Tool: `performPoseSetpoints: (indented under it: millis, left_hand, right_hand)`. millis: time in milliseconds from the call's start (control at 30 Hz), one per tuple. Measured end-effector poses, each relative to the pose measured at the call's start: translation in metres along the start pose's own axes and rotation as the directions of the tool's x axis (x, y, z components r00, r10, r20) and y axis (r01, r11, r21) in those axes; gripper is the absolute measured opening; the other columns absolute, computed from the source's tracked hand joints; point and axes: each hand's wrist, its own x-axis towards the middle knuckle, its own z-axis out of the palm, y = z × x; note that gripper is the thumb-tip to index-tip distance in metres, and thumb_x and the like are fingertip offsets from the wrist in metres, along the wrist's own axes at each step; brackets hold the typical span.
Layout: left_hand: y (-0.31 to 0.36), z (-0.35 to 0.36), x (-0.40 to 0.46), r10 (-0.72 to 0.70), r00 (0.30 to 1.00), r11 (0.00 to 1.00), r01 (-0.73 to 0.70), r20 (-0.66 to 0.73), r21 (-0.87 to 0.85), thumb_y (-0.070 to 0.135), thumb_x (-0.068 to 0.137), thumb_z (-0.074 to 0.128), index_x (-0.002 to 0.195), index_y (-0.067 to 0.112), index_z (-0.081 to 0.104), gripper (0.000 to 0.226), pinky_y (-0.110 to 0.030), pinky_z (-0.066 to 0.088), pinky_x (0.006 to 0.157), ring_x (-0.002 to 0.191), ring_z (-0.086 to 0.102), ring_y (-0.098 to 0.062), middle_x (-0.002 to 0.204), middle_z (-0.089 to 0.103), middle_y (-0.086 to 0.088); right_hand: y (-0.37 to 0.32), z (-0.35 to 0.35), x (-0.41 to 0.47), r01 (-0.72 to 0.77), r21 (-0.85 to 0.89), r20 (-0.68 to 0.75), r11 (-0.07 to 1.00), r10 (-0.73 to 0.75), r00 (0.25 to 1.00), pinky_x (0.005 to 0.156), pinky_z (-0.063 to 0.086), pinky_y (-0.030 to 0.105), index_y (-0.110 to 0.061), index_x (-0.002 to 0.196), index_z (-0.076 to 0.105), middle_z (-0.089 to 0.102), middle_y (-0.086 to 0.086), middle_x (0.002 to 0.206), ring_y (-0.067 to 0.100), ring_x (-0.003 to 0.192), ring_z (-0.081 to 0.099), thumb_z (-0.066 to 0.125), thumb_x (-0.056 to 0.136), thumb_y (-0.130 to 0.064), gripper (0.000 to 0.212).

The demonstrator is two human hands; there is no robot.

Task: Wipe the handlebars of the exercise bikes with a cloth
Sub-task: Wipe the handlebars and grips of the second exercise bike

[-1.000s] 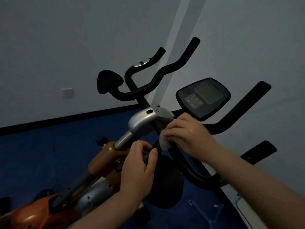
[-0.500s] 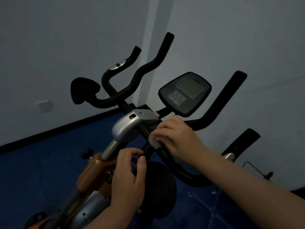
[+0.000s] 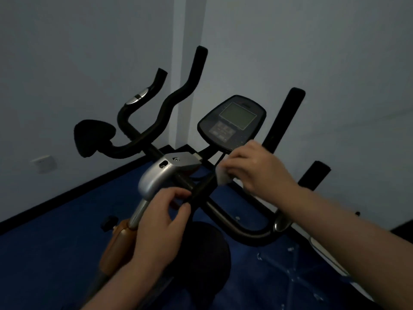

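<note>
Fingers first: the right hand (image 3: 257, 168) has its fingers curled down over the white cloth (image 3: 223, 176), pinching it against the black handlebar (image 3: 241, 229) just right of the silver clamp (image 3: 161, 175). A second ago that cloth sat lower and tighter in against the clamp; now it has slid up and out along the bar, toward the console (image 3: 232, 120) above the clamp. That reads as a wiping stroke in progress, working away from the centre.

The left hand (image 3: 161, 220) is just below the clamp, fingers and thumb loosely closed around the dark stem there, nearly touching each other. It has kept that spot across all three views, so it looks to be steadying the bike, not cleaning. Whether it grips hard, I cannot tell.

Outward from the clamp: the right-hand loop of the bar curves down and away, then rises into an upright grip (image 3: 283, 121) right of the console, not reached by the cloth. Left of the clamp, the other bars and elbow pad (image 3: 93, 137) stand clear of both hands.

My call: early in the job, with most of the bar to go.
</note>
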Motion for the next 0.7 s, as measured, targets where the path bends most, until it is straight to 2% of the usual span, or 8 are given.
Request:
performPoseSetpoints:
  millis: [100,200,267,367,433,600,633,700]
  left_hand:
    - [0.011,0.004,0.03,-0.042,0.993,0.999,0.039,0.111,0.034,0.022,0.089,0.058,0.093,0.033,0.065,0.014,-0.017,0.046,0.071,0.084,0.06,0.005,0.091,0.065,0.016]
    - [0.02,0.023,0.053,-0.02,0.991,0.999,0.017,0.131,0.029,0.019,0.09,0.057,0.093,0.029,0.067,0.015,-0.015,0.048,0.071,0.082,0.061,0.001,0.088,0.066,0.013]
    - [0.02,0.035,0.062,0.023,0.992,1.0,-0.024,0.125,0.006,0.016,0.09,0.056,0.094,0.026,0.067,0.015,-0.017,0.049,0.074,0.084,0.062,0.0,0.089,0.067,0.011]
    - [0.016,0.042,0.067,0.006,0.994,0.995,0.005,0.106,-0.101,0.013,0.093,0.051,0.094,0.022,0.066,0.017,-0.02,0.05,0.077,0.084,0.063,-0.001,0.09,0.068,0.008]
    - [0.016,0.042,0.067,0.008,0.995,0.993,0.004,0.104,-0.116,0.013,0.095,0.049,0.094,0.025,0.064,0.019,-0.011,0.047,0.071,0.082,0.062,0.002,0.089,0.067,0.008]
    - [0.015,0.043,0.068,0.049,0.993,0.997,-0.043,0.104,-0.061,0.016,0.095,0.05,0.097,0.026,0.063,0.017,-0.015,0.047,0.071,0.083,0.061,0.001,0.09,0.065,0.01]
    - [0.014,0.044,0.069,0.065,0.992,0.997,-0.06,0.11,-0.049,0.017,0.094,0.05,0.097,0.026,0.063,0.016,-0.019,0.048,0.072,0.083,0.061,-0.001,0.091,0.065,0.009]
    - [0.012,0.043,0.069,0.098,0.988,0.995,-0.095,0.12,-0.029,0.018,0.094,0.051,0.096,0.026,0.063,0.014,-0.021,0.048,0.073,0.084,0.059,-0.001,0.092,0.063,0.009]
  right_hand:
    - [0.021,-0.016,0.003,-0.327,-0.024,-0.108,0.945,0.323,0.94,0.071,0.049,0.035,-0.02,0.096,0.074,0.068,0.0,0.096,0.023,0.093,0.056,0.065,0.087,-0.017,0.013]
    - [0.004,-0.007,0.005,-0.607,0.154,-0.273,0.78,0.624,0.732,0.075,0.037,0.025,-0.022,0.095,0.073,0.065,-0.002,0.098,0.019,0.096,0.053,0.06,0.089,-0.018,0.014]
    - [-0.032,0.016,0.002,-0.63,0.232,-0.338,0.741,0.669,0.662,0.074,0.033,0.02,-0.022,0.095,0.072,0.063,-0.002,0.097,0.017,0.095,0.051,0.06,0.089,-0.014,0.015]
    - [-0.074,0.033,-0.013,-0.549,0.391,-0.27,0.738,0.663,0.699,0.075,0.04,0.01,-0.022,0.102,0.07,0.057,-0.007,0.099,0.01,0.093,0.052,0.063,0.088,-0.012,0.019]
    - [-0.06,0.021,-0.014,-0.528,0.433,-0.263,0.731,0.663,0.701,0.077,0.041,0.009,-0.021,0.102,0.071,0.055,-0.009,0.098,0.006,0.091,0.054,0.065,0.086,-0.012,0.019]
    - [-0.025,-0.001,-0.005,-0.657,0.517,-0.343,0.548,0.837,0.428,0.072,0.035,-0.001,-0.021,0.1,0.067,0.047,-0.009,0.103,0.004,0.091,0.051,0.061,0.091,-0.017,0.012]
    - [-0.034,0.007,-0.004,-0.667,0.538,-0.324,0.516,0.857,0.401,0.071,0.036,-0.001,-0.023,0.1,0.065,0.046,-0.009,0.104,0.002,0.09,0.05,0.06,0.091,-0.018,0.011]
    - [-0.063,0.025,-0.005,-0.667,0.57,-0.258,0.48,0.875,0.41,0.071,0.039,0.001,-0.025,0.098,0.062,0.045,-0.01,0.106,-0.003,0.089,0.05,0.06,0.091,-0.02,0.009]
